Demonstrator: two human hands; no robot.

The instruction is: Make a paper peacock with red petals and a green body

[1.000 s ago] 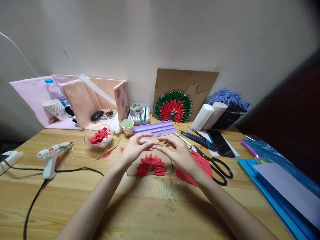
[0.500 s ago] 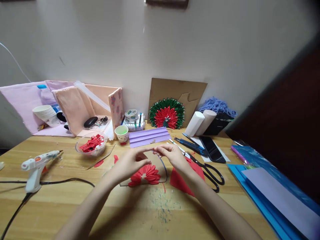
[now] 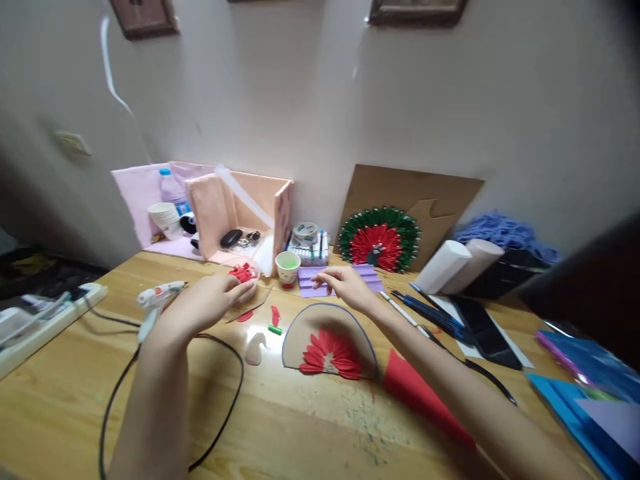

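My left hand [image 3: 213, 301] reaches to the clear bowl of red paper pieces [image 3: 243, 272], fingers curled together at its rim; what they pinch is hidden. My right hand [image 3: 345, 285] hovers over the folded purple paper [image 3: 313, 283] with its fingers stretched out and nothing in them. Between my arms lies a cardboard half-disc [image 3: 305, 330] edged in blue, with red paper petals [image 3: 331, 353] fanned on it. A small white shape [image 3: 255, 348] and a green bit [image 3: 274, 329] lie just left of it.
A white glue gun [image 3: 156, 296] stands at the left, its black cable [image 3: 227, 393] looping over the table. A paper cup [image 3: 289, 267], a peacock craft [image 3: 379, 241], white rolls [image 3: 453, 265], a phone [image 3: 484, 327], red paper [image 3: 420, 393] and blue sheets [image 3: 585, 387] surround the work. A power strip [image 3: 47, 320] lies far left.
My hands have parted from rubbing fingertips over the half-disc: the left went left to the bowl, the right up to the purple paper. The view has swung left.
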